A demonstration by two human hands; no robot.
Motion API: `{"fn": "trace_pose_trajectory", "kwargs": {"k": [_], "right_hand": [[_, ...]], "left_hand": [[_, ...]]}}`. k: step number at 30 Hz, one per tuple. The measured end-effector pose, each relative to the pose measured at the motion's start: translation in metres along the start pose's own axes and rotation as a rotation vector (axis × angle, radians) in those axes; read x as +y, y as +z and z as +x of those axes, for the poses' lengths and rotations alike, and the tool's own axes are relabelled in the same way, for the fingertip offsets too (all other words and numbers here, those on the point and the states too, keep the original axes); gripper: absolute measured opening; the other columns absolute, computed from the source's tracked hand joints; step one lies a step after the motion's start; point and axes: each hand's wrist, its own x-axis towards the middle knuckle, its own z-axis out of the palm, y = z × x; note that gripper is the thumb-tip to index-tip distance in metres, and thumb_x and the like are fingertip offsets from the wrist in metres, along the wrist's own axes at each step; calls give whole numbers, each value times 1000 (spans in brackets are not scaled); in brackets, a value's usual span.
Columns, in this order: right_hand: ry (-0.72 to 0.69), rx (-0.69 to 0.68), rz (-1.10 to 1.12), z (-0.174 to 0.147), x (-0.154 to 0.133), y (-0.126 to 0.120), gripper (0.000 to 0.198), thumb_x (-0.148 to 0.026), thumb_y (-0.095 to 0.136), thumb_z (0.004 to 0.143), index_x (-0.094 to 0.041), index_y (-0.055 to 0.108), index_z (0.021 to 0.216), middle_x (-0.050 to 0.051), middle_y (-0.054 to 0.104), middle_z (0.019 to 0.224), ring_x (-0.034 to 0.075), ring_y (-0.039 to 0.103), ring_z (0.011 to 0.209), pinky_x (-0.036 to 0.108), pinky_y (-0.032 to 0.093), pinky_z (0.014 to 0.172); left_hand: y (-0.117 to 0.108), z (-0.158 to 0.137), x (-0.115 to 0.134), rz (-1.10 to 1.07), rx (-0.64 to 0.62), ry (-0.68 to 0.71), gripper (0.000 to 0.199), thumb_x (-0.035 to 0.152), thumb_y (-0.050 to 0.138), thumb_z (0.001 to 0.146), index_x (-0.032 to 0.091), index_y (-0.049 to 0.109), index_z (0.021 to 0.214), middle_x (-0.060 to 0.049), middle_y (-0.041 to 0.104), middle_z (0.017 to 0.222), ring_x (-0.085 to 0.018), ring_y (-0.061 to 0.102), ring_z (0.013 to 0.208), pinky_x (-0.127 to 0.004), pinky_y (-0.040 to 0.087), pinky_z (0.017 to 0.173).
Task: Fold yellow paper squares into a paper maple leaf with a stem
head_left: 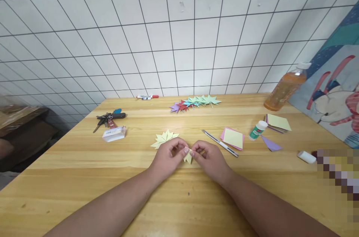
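Observation:
Between my two hands is a small folded piece of pale yellow paper (188,157), its pointed ends showing below my fingertips. My left hand (171,153) pinches it from the left with thumb and fingers. From the other side my right hand (208,157) pinches the same piece, thumb tips almost meeting. Just behind my left hand lies a pale yellow paper fan of pointed folded pieces (165,138), partly covered by that hand. A slim silver cutter or pen (220,143) lies slanted beyond my right hand.
Pink and yellow paper squares (233,138), a glue stick (258,130), a purple folded paper (271,143) and an orange drink bottle (287,87) stand right. Colourful paper stars (196,102) and a marker (147,97) are at the back; keys (108,119) and a small box (114,134) left.

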Motion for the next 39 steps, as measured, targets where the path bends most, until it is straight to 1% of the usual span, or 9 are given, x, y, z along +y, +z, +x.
{"fn": "trace_pose_trajectory", "kwargs": {"k": [3,9,17,24,27,31,34,36,39], "right_hand": [[-32,14,-62,-1,0,1,10,-23,53,77,-19,56,68,-2,55,62,11,52,58,20,39,51],[60,65,51,1,1,1,11,-26,52,78,-19,56,72,-1,58,68,12,54,63,21,42,54],[35,65,89,3,3,-2,12,-29,53,79,-19,55,72,-2,56,67,13,52,64,23,41,60],[80,55,175,3,0,-1,16,-33,55,78,-20,57,86,1,62,77,16,57,73,25,44,62],[55,91,106,4,3,-4,15,-33,51,81,-20,57,86,2,62,79,17,58,73,26,45,64],[-40,173,-238,6,0,-20,18,-29,44,84,-21,58,93,4,64,88,20,58,78,33,45,70],[-228,352,-474,3,-19,-38,24,-26,51,80,-22,57,103,9,58,109,27,51,103,42,40,87],[-322,542,-522,-6,-35,-51,25,-25,51,81,-23,54,105,9,57,108,27,51,104,44,39,89],[-299,1088,-406,-24,-41,-70,44,-26,46,84,-23,33,126,13,38,131,26,41,119,45,38,93]], "left_hand": [[-1,0,1,41,-9,5,14,27,55,80,16,59,73,-1,59,67,-14,53,66,-24,41,64],[0,1,0,-8,-49,-14,15,28,55,79,16,58,70,0,57,65,-13,51,64,-22,40,62],[1,0,2,8,-93,-40,20,33,57,78,15,60,69,0,58,63,-12,50,60,-22,39,57],[0,-2,1,121,63,35,19,32,56,80,17,62,69,-1,62,65,-14,54,64,-24,42,62],[-2,-4,6,227,65,63,17,33,54,81,19,63,80,-3,65,78,-17,58,75,-27,45,69],[-20,-2,15,569,-33,114,33,33,49,84,23,54,115,-7,59,114,-24,51,107,-39,41,90],[-42,0,11,851,-74,101,42,26,47,83,18,48,124,-12,51,126,-28,43,118,-45,36,98],[-57,-2,4,961,-96,94,42,24,44,84,17,46,126,-12,44,136,-28,36,126,-46,30,102],[-75,-13,-5,996,-210,110,39,26,38,88,23,46,126,-8,38,141,-27,30,131,-52,23,105]]}}
